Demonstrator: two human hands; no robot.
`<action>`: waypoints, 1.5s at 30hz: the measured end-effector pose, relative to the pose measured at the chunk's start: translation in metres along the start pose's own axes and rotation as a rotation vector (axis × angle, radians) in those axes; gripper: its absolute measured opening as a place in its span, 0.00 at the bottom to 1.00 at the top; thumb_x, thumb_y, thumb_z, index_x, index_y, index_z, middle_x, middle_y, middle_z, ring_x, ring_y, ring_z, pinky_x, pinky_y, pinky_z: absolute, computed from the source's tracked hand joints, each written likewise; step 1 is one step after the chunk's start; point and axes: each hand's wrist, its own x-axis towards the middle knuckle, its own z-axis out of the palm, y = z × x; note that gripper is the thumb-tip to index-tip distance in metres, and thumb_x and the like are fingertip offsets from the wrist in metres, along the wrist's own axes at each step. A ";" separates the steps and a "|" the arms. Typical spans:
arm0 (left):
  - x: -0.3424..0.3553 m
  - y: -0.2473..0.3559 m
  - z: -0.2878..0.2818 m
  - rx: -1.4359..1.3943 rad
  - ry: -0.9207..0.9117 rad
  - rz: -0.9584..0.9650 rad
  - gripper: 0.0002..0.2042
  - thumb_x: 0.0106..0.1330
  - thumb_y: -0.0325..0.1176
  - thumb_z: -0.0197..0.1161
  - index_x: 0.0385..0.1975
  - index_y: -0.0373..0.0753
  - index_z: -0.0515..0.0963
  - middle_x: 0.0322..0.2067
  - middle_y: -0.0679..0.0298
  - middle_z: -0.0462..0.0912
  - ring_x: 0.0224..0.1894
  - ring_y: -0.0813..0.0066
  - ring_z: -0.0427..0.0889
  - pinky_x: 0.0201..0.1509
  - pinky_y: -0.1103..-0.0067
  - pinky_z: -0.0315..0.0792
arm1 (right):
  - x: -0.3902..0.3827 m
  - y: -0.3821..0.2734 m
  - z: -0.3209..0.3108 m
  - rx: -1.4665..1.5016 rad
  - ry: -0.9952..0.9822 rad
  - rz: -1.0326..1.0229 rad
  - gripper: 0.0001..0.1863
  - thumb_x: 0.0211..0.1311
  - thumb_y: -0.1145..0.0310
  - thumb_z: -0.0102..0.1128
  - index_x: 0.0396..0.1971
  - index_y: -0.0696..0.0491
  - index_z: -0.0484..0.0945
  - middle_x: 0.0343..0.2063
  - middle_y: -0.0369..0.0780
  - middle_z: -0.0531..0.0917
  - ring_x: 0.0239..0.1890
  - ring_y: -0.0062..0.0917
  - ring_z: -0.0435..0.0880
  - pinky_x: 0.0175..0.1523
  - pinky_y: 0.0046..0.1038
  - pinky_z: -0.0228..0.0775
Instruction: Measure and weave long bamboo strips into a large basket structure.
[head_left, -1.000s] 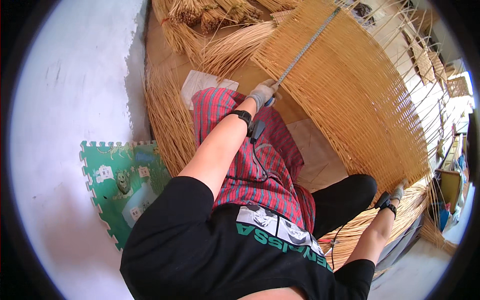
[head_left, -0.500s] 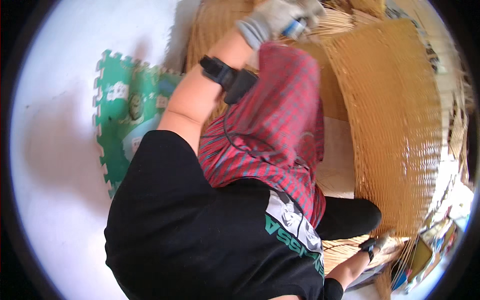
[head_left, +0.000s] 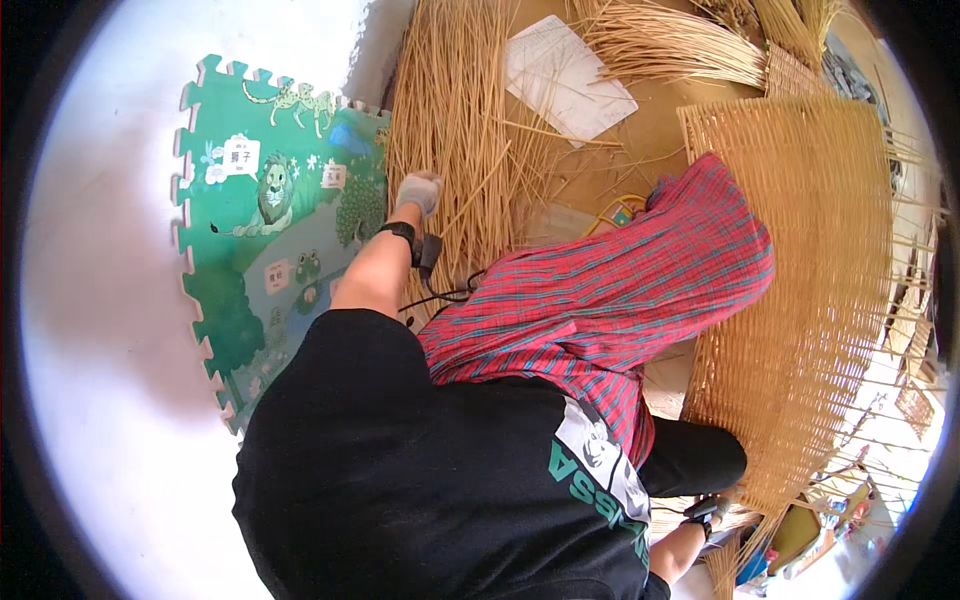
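Note:
My left hand [head_left: 420, 190], in a pale glove, is over the left edge of a spread of long tan wicker strands [head_left: 455, 110]. Its fingers look curled in; whatever they hold, if anything, is too small to make out. Far to the lower right, my right hand [head_left: 722, 508] is at the near corner of a large woven wicker panel [head_left: 800, 270]; its fingers are mostly hidden. The panel lies to the right of my knee, which is draped in red checked cloth [head_left: 610, 270].
A green foam mat [head_left: 230, 300] with animal pictures lies to the left. A white sheet [head_left: 565, 80] and a thick strand bundle [head_left: 680, 45] are at the far side. Near my knee is a yellow-and-green item [head_left: 620, 212]. Loose strands stick out past the panel's right edge.
My left hand has come back from beyond my knee, left and nearer, onto the strands. The blue-and-white item seen by it is no longer visible there. My covered knee has shifted right.

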 end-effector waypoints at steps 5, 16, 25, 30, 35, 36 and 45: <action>-0.007 -0.016 0.036 -0.008 0.011 0.100 0.14 0.71 0.41 0.61 0.50 0.43 0.85 0.50 0.59 0.87 0.50 0.59 0.85 0.56 0.66 0.78 | -0.020 -0.011 0.002 -0.035 -0.059 0.031 0.37 0.69 0.42 0.54 0.69 0.53 0.67 0.65 0.40 0.75 0.59 0.34 0.78 0.60 0.35 0.72; -0.012 0.064 0.104 0.420 -0.189 0.611 0.17 0.67 0.44 0.61 0.51 0.45 0.82 0.48 0.55 0.85 0.53 0.54 0.82 0.57 0.65 0.76 | -0.043 0.007 -0.007 -0.056 -0.130 0.121 0.30 0.72 0.49 0.56 0.67 0.51 0.69 0.64 0.38 0.76 0.57 0.32 0.79 0.59 0.34 0.73; -0.010 0.101 0.163 0.778 -0.150 0.783 0.15 0.68 0.36 0.56 0.54 0.48 0.78 0.53 0.56 0.83 0.56 0.54 0.82 0.56 0.61 0.77 | -0.093 0.021 -0.006 -0.068 -0.214 0.227 0.23 0.68 0.55 0.65 0.58 0.49 0.75 0.55 0.34 0.81 0.50 0.24 0.80 0.51 0.21 0.74; -0.013 0.099 0.164 0.833 -0.179 0.534 0.11 0.67 0.38 0.59 0.46 0.46 0.80 0.48 0.57 0.86 0.54 0.53 0.84 0.56 0.61 0.77 | -0.116 0.012 -0.004 0.064 -0.077 0.143 0.25 0.68 0.58 0.66 0.60 0.51 0.72 0.52 0.36 0.80 0.51 0.24 0.78 0.50 0.23 0.74; -0.015 0.088 0.141 0.560 -0.157 0.483 0.18 0.68 0.45 0.62 0.54 0.45 0.81 0.45 0.52 0.87 0.48 0.52 0.86 0.52 0.64 0.77 | -0.139 -0.024 0.036 0.076 0.116 -0.043 0.21 0.71 0.63 0.63 0.56 0.60 0.74 0.52 0.41 0.80 0.52 0.27 0.77 0.57 0.26 0.74; -0.021 0.089 0.132 0.563 -0.127 0.486 0.18 0.68 0.45 0.62 0.54 0.45 0.81 0.45 0.52 0.87 0.48 0.52 0.86 0.52 0.64 0.77 | -0.149 -0.036 0.051 0.077 0.083 -0.073 0.21 0.71 0.63 0.63 0.56 0.60 0.74 0.52 0.41 0.80 0.52 0.27 0.77 0.57 0.26 0.74; -0.221 0.224 0.015 -0.503 -1.162 0.529 0.16 0.78 0.39 0.54 0.56 0.33 0.75 0.41 0.53 0.87 0.13 0.82 0.75 0.10 0.82 0.65 | -0.338 -0.193 0.249 -0.469 -0.287 -1.034 0.13 0.62 0.70 0.61 0.47 0.48 0.86 0.43 0.42 0.88 0.49 0.38 0.86 0.54 0.39 0.77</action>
